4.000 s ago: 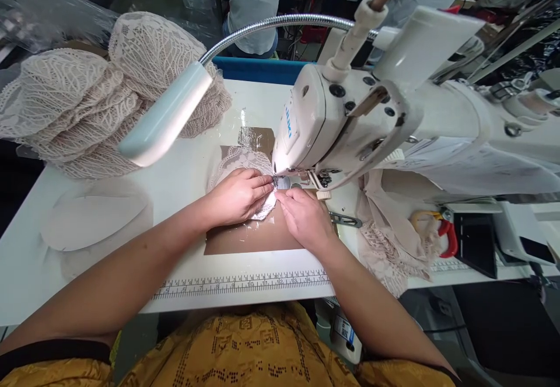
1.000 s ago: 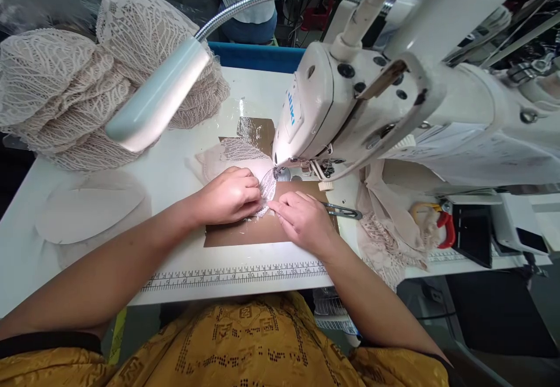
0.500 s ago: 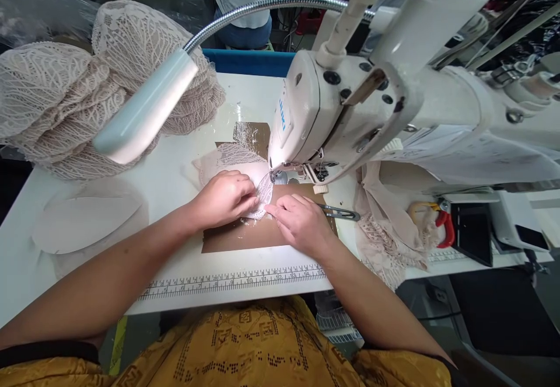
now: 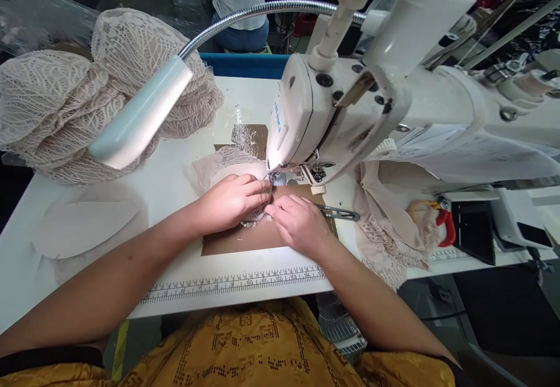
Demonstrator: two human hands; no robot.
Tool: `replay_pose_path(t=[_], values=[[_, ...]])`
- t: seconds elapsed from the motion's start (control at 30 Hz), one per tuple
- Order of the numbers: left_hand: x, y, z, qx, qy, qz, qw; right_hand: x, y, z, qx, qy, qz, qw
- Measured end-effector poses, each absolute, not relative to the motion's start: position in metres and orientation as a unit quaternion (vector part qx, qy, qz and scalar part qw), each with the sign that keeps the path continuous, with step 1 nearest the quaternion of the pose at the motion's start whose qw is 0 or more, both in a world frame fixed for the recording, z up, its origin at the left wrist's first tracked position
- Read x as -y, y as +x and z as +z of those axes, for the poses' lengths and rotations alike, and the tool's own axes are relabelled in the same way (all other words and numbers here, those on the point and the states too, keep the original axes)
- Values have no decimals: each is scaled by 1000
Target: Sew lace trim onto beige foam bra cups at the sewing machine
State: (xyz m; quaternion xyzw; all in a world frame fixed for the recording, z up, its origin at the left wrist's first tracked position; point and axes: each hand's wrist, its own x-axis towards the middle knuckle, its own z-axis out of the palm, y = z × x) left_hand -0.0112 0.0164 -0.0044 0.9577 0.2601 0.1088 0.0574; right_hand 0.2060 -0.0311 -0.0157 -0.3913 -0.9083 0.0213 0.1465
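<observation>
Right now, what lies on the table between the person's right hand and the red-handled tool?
In the head view, metal snips lie just beside the right hand. Past them, a heap of beige lace cloth stretches up to the red-handled tool.

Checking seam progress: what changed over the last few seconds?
The left hand has slid forward toward the sewing machine, and the right hand has closed in beside it, hiding the part of the lace piece that showed between them. Both stay pressed on it; snips and lace pile unchanged.
</observation>
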Motion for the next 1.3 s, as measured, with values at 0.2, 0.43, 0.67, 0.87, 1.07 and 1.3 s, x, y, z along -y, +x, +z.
replay_pose_path(t=[0.2,0.43,0.67,0.87,1.07,1.3], values=[[-19,-14,-14,-247,960,114,63,29,204,-13,911,-391,12,133],[-10,-5,-8,-287,948,112,81,29,210,-13,908,-396,28,137],[-5,-3,-14,-312,937,131,82,29,212,-17,901,-401,31,163],[-10,-4,-16,-312,938,137,64,27,210,-15,894,-427,13,137],[-18,-4,-17,-321,935,143,40,23,205,-14,876,-472,-6,103],[-23,-5,-14,-342,930,130,26,19,200,-14,856,-508,-14,89]])
